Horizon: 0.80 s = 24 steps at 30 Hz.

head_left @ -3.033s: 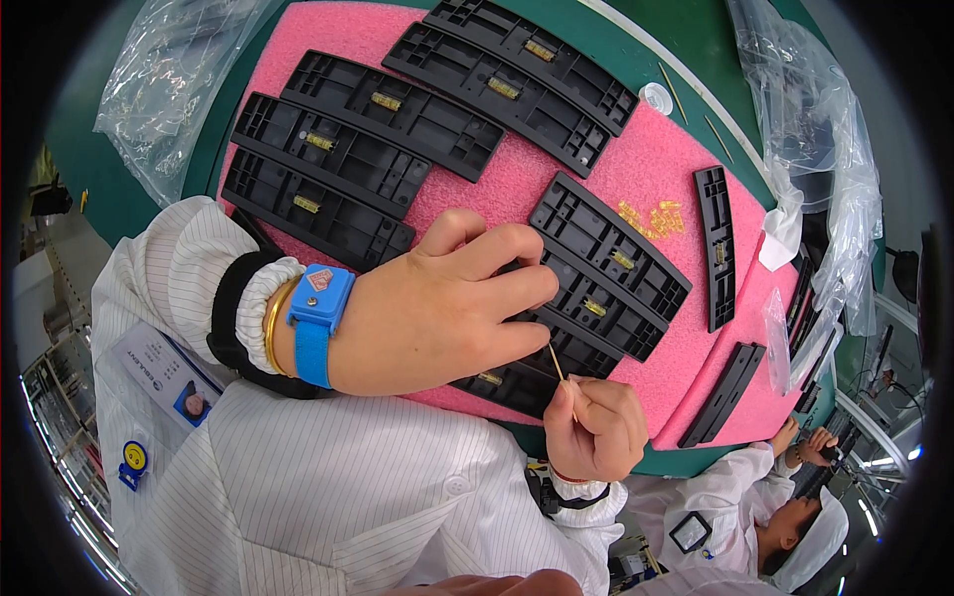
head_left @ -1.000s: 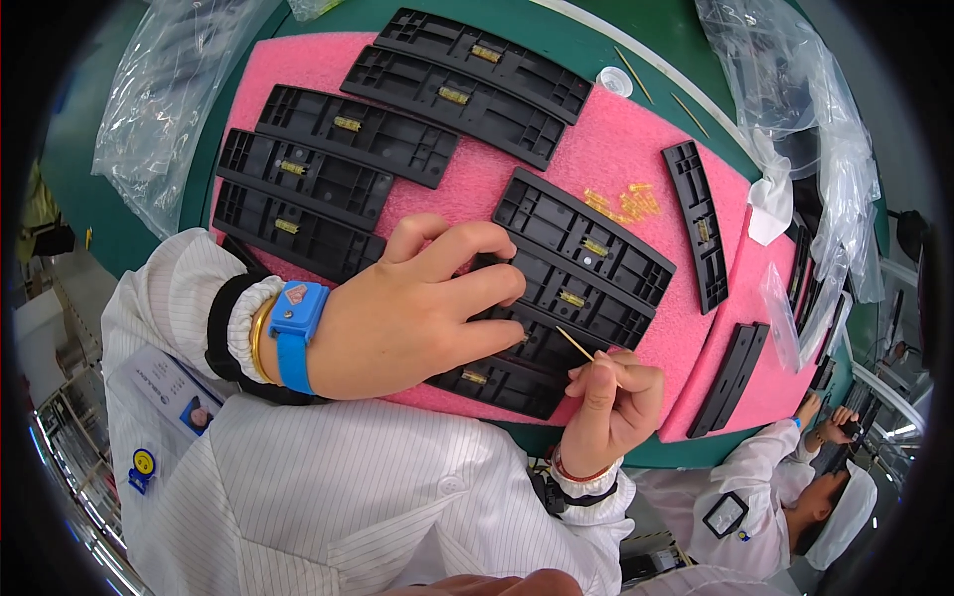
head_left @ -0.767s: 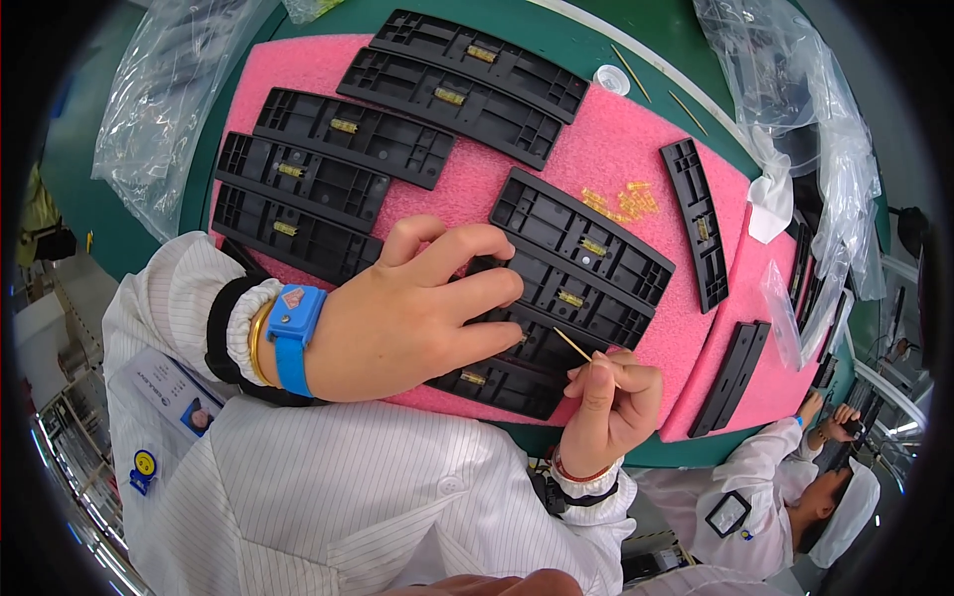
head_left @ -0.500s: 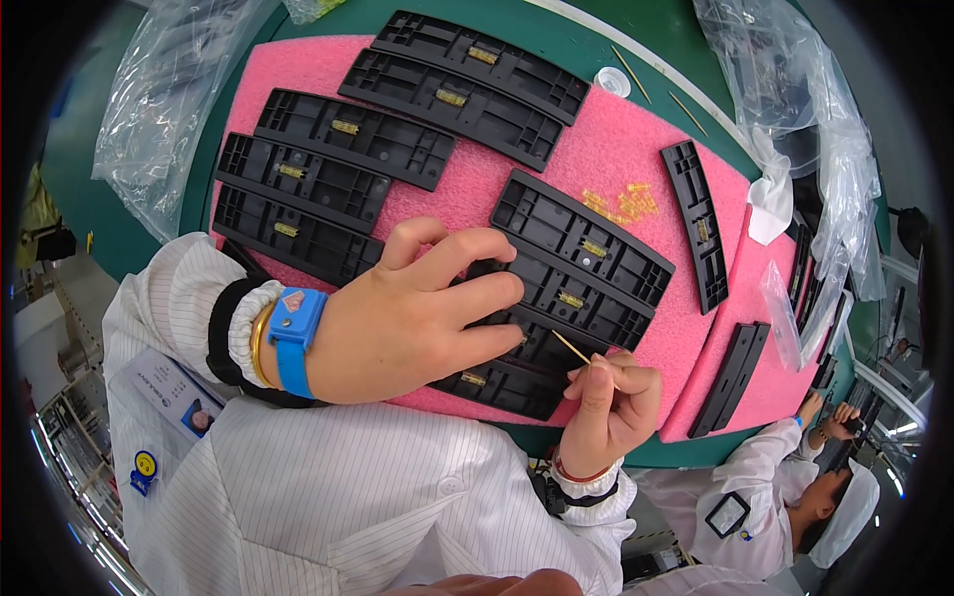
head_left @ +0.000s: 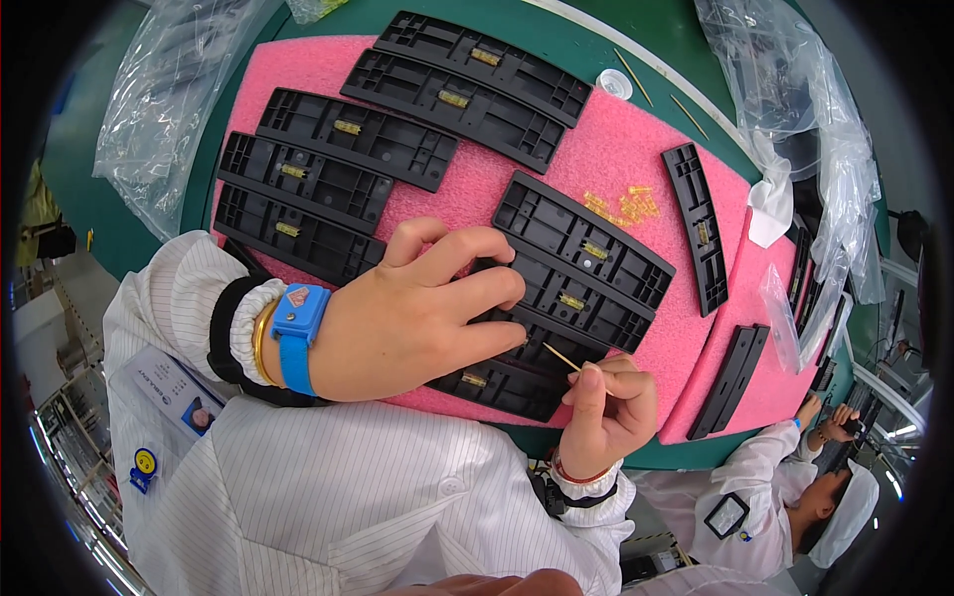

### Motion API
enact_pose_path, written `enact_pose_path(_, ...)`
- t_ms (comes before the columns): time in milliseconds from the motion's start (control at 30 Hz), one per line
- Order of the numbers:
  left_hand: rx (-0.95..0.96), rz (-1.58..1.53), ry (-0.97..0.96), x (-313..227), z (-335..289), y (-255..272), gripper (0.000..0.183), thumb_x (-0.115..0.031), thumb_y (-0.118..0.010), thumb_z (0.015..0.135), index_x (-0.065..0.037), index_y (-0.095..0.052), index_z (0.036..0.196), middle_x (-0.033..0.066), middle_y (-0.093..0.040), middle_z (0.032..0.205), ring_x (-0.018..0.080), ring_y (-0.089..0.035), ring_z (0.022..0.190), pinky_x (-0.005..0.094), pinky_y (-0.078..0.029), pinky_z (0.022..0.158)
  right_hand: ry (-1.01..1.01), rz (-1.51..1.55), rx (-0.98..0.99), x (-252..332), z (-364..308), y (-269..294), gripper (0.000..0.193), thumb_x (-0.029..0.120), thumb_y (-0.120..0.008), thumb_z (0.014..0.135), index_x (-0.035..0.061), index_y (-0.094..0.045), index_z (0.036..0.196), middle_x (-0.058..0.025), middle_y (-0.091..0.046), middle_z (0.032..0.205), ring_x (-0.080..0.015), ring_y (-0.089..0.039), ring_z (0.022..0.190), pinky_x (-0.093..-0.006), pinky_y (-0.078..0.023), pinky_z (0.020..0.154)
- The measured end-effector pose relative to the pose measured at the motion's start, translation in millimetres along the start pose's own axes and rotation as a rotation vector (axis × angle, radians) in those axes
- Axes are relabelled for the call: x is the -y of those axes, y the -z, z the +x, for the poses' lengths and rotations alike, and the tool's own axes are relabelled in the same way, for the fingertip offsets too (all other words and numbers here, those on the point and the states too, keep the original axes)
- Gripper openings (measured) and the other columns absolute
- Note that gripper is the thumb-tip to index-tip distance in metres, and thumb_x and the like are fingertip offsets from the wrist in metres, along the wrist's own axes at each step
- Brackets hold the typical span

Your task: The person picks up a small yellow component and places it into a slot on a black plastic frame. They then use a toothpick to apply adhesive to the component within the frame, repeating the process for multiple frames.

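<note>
My left hand (head_left: pixel 422 308) rests with its fingers spread over the black plastic panels at the middle. One fingertip touches a panel, and the spot beneath it is hidden. My right hand (head_left: pixel 608 412) pinches a thin wooden stick (head_left: pixel 561 356) between thumb and fingers. The stick's tip points up and left, close to my left hand's fingertip, over a curved black plastic panel (head_left: pixel 568 348). Just below it lies another black panel (head_left: pixel 522 390) holding a small clear yellow tube (head_left: pixel 474 379). Above, a panel carries another yellow tube (head_left: pixel 571 301).
Pink foam (head_left: pixel 606 139) covers much of the green table (head_left: pixel 686 60). More black panels (head_left: pixel 447 104) lie at the upper left. Loose yellow tubes (head_left: pixel 628 206) form a pile. A round clear cap (head_left: pixel 614 83), two loose sticks (head_left: pixel 632 76) and plastic bags (head_left: pixel 179 109) surround them. A co-worker (head_left: pixel 735 497) sits at lower right.
The stick's tip has shifted slightly left and down, nearer my left hand's fingertip. My right hand has moved a little left with it. My left hand has barely moved.
</note>
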<state>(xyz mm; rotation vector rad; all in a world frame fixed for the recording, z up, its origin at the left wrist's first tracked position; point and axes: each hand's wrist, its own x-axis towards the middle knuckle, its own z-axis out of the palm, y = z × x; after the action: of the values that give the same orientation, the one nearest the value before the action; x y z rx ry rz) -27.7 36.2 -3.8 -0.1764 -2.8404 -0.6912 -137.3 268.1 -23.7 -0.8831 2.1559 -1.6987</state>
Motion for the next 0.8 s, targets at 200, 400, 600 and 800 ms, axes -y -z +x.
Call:
enact_pose_path(200, 0.008, 0.007, -0.006, -0.3, 0.0, 0.7, 0.028, -0.023, -0.073, 0.078, -0.023, -0.081, 0.104, -0.0033, -0.064, 0.119, 0.0267, -0.054, 0.129, 0.0454, -0.035, 0.106, -0.039, 0.057, -0.051, -0.7, -1.5, -1.1, 0.017, -0.007, -0.076, 0.095, 0.0004, -0.062, 0.090, -0.0085, -0.066, 0.072, -0.0140, -0.057, 0.061, -0.0266, -0.042, 0.055)
enact_pose_path(400, 0.017, 0.007, -0.013, -0.7, 0.3, 2.4, 0.029, -0.023, -0.072, 0.078, -0.021, -0.081, 0.105, -0.0025, -0.065, 0.122, 0.0277, -0.054, 0.130, 0.0465, -0.035, 0.106, -0.037, 0.047, -0.044, -1.4, -1.1, -0.8, 0.017, -0.007, -0.076, 0.094, 0.0003, -0.061, 0.090, -0.0087, -0.066, 0.072, -0.0137, -0.057, 0.061, -0.0263, -0.042, 0.056)
enact_pose_path(600, 0.015, 0.013, -0.033, 0.2, -0.2, 2.7, 0.030, -0.022, -0.071, 0.078, -0.020, -0.081, 0.106, -0.0011, -0.066, 0.124, 0.0288, -0.054, 0.132, 0.0473, -0.036, 0.106, -0.042, 0.056, -0.049, -1.5, -1.3, -1.8, 0.017, -0.007, -0.075, 0.095, 0.0005, -0.061, 0.090, -0.0088, -0.066, 0.073, -0.0131, -0.057, 0.062, -0.0260, -0.043, 0.056)
enact_pose_path(800, 0.004, 0.028, -0.054, 0.4, -2.0, 3.1, 0.031, -0.022, -0.071, 0.078, -0.020, -0.080, 0.108, -0.0003, -0.066, 0.125, 0.0295, -0.054, 0.133, 0.0482, -0.036, 0.106, -0.045, 0.051, -0.043, -0.8, -1.1, -1.8, 0.017, -0.006, -0.075, 0.096, 0.0008, -0.060, 0.090, -0.0083, -0.066, 0.073, -0.0125, -0.056, 0.061, -0.0258, -0.042, 0.056)
